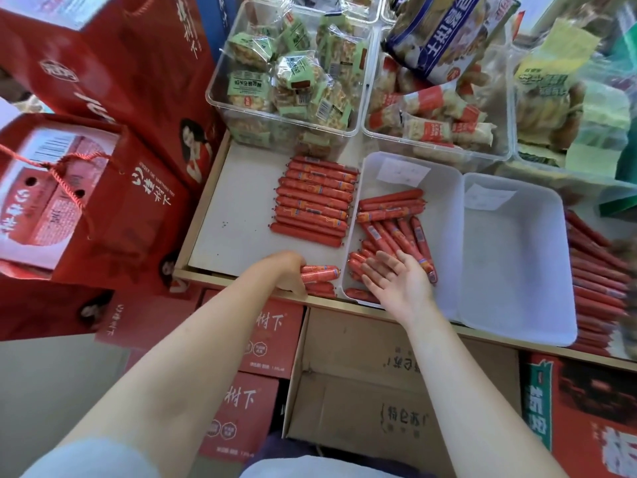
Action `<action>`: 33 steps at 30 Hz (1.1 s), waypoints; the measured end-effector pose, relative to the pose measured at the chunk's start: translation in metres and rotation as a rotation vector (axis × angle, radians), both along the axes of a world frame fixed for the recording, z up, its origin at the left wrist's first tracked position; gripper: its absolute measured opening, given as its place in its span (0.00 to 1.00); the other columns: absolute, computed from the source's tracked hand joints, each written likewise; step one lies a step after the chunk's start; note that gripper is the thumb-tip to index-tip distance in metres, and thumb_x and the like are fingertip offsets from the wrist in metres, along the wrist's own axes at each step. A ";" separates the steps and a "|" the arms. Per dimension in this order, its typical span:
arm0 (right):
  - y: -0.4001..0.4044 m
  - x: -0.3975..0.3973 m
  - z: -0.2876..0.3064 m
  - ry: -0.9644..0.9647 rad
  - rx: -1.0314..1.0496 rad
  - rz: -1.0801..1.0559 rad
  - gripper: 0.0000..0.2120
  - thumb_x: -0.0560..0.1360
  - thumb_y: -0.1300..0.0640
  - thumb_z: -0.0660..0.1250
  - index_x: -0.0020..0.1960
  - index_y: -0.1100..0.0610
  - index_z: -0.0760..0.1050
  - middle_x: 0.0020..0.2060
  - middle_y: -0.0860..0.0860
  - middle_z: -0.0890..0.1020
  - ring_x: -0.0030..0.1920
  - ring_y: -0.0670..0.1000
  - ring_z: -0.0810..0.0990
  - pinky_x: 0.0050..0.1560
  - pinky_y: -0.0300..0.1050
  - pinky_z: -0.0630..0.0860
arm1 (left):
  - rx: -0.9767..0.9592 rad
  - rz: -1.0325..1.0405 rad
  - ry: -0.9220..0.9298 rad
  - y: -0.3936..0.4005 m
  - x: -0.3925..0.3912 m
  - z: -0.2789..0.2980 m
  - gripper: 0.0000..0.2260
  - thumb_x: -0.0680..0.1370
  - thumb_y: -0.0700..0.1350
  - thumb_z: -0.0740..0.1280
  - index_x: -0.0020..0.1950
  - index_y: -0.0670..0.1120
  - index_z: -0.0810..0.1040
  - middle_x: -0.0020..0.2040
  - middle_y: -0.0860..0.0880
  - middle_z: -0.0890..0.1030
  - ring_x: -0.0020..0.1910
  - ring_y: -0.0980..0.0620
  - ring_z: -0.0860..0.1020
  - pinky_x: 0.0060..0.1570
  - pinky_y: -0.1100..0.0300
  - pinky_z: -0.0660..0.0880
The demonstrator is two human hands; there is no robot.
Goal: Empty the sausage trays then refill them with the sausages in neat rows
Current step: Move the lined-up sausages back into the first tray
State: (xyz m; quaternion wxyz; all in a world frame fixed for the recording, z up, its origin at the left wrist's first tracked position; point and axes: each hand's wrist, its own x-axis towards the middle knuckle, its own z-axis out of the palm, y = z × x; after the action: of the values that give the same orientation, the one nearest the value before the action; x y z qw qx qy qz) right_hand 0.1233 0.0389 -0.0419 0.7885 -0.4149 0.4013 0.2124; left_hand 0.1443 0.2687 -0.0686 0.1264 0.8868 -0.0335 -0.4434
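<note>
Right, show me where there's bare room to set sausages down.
Free: shelf surface left of the stacked sausages; the right tray, empty; the left tray along its right side. Crowded: that tray's near-left corner under the right hand.

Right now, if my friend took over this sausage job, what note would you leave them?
Left hand: grips a few sausages on the shelf beside the left tray.
Right hand: open, palm up, holds nothing, over the sausages in that tray's near end.
Left tray: a short row at the back, loose sausages in front, not neat.
Right tray: no sausages in it.
Waiting: a pile of sausages on the shelf left of the trays, another pile to their right.
Left to do: straighten the left tray's rows, fill both trays.
</note>
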 end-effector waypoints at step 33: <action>0.005 -0.006 0.031 -0.133 -0.013 0.133 0.13 0.82 0.52 0.60 0.55 0.61 0.77 0.48 0.59 0.81 0.48 0.57 0.83 0.57 0.53 0.77 | -0.983 1.304 0.065 -0.015 -0.041 0.054 0.16 0.78 0.43 0.70 0.63 0.38 0.75 0.48 0.42 0.83 0.43 0.46 0.83 0.44 0.52 0.83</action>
State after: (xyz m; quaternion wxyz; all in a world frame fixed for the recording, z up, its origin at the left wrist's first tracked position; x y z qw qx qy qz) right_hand 0.1178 0.0443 -0.0110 0.7947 -0.4591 0.3209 0.2338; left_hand 0.1032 0.2539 -0.0151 0.7344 0.5579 0.3021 -0.2409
